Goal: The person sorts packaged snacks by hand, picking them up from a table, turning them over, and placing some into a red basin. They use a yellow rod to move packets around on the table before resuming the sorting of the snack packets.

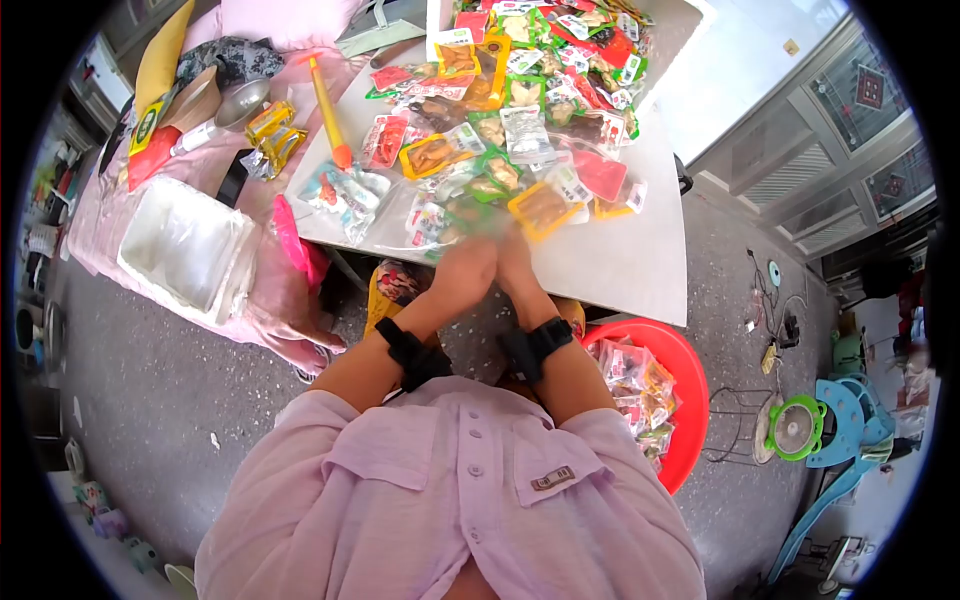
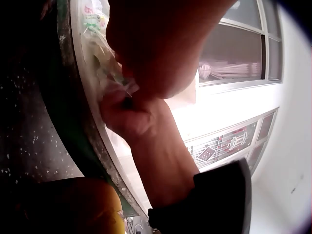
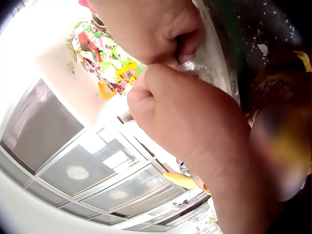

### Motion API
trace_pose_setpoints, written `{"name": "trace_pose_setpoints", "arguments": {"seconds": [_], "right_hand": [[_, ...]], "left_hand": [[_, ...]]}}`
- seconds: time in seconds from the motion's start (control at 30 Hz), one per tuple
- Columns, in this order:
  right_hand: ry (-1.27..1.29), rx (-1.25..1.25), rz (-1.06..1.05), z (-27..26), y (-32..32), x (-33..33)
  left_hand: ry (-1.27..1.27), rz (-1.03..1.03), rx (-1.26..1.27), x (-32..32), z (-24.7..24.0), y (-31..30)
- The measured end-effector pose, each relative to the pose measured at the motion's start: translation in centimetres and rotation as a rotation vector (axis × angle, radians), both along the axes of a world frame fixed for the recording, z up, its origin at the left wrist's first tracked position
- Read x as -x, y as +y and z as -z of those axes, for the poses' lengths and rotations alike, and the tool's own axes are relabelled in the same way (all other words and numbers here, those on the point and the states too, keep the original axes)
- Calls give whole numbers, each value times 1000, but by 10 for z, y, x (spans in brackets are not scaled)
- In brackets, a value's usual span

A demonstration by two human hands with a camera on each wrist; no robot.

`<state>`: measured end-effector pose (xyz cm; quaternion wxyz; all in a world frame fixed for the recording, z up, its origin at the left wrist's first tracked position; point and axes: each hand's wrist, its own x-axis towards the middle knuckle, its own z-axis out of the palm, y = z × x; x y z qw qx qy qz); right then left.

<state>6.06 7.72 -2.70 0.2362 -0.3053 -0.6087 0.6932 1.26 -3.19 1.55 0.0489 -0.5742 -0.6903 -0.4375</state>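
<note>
At the front edge of the table, my left hand (image 1: 467, 272) and right hand (image 1: 514, 265) are pressed close together. Both have curled fingers and grip the gathered end of a clear plastic bag (image 1: 412, 222). In the left wrist view, crinkled film (image 2: 109, 66) runs up from between the hands. A bit of the same film (image 3: 192, 66) shows at the fingers in the right wrist view. Green-and-white packets (image 1: 470, 212) show blurred through or beside the bag. The fingertips themselves are mostly hidden. Just beyond lies an orange-edged snack packet (image 1: 543, 210).
Many vacuum-packed snack packets (image 1: 525, 92) spill from a white foam box (image 1: 680, 30) across the table (image 1: 630, 265). A yellow stick with an orange tip (image 1: 327, 110) lies to the left. A red basin (image 1: 690, 400) of packets stands right; a lined white box (image 1: 185, 245) sits left.
</note>
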Motion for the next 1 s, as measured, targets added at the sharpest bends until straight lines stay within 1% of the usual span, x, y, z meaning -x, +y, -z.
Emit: {"name": "trace_pose_setpoints", "arguments": {"seconds": [0.03, 0.13, 0.23, 0.27, 0.33, 0.37, 0.43, 0.47, 0.53, 0.57, 0.63, 0.73, 0.83, 0.93, 1.0], "right_hand": [[45, 145, -17, -13, -7, -2], [-134, 145, -354, -60, -14, -17], [-139, 146, -411, -71, -13, -23], [-73, 251, -363, -62, -11, -24], [61, 459, -263, -44, -11, -25], [0, 420, -257, -39, -7, -29], [-120, 344, -242, -47, -4, -42], [-79, 383, -203, -42, -4, -44], [-4, 464, -120, -24, -3, -48], [-6, 442, -115, -18, -2, -49], [-7, 396, -110, -13, -5, -47], [10, 429, -77, -22, -9, -47], [11, 422, -49, -21, -11, -49], [38, 432, -54, -22, -12, -50], [26, 409, -36, -28, -12, -52]], "left_hand": [[-7, -1, 1, 0, -1, -3], [-32, 26, 56, -2, 0, -14], [-33, 55, 75, 2, 2, -14], [-30, 60, 71, 3, 3, -14], [-49, 92, 175, 6, 2, -11], [-55, 107, 225, 10, 0, -8], [-126, 122, 284, 15, -14, -4], [-163, 133, 314, 17, -19, 0], [-55, 2, 126, 30, -17, 20], [0, -65, 30, 40, -19, 32], [-36, -166, -19, 57, -29, 58], [1, -284, 242, 86, -26, 91], [-176, -254, 516, 108, -17, 113], [-119, -270, 379, 112, -10, 121], [-369, -280, 312, 116, -16, 121]]}}
